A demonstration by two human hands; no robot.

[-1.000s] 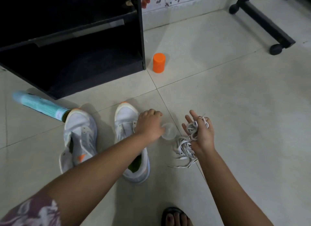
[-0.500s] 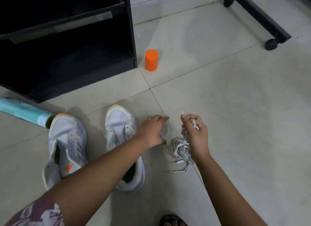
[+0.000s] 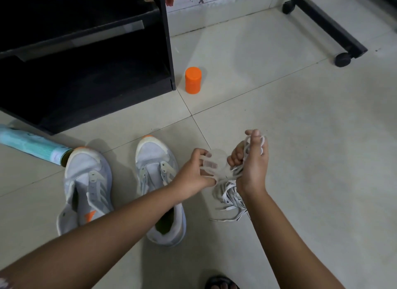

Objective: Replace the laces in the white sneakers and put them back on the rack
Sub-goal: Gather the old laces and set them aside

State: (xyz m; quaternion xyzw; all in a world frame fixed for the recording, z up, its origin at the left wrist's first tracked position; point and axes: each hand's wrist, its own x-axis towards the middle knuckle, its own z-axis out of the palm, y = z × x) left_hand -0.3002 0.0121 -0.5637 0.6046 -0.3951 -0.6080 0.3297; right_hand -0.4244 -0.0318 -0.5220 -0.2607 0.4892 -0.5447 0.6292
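Two white sneakers with orange toe tips stand unlaced on the tiled floor: the left sneaker (image 3: 86, 189) and the right sneaker (image 3: 155, 168), partly covered by my left forearm. My right hand (image 3: 252, 161) is closed around a bundle of white laces (image 3: 231, 197), whose loose ends hang to the floor. My left hand (image 3: 193, 172) pinches a clear plastic wrapper (image 3: 216, 163) that sits against the bundle. The black shoe rack (image 3: 90, 52) stands at the upper left with a bare lower shelf.
An orange cylindrical container (image 3: 193, 80) stands by the rack's right corner. A teal spray can (image 3: 32, 145) lies on the floor at the left. A black wheeled frame leg (image 3: 328, 28) crosses the upper right. My sandalled foot (image 3: 221, 283) shows at the bottom edge.
My right hand has lifted and turned palm-inward with the laces. My left hand has risen with the clear wrapper held between its fingers. The view shifted slightly.
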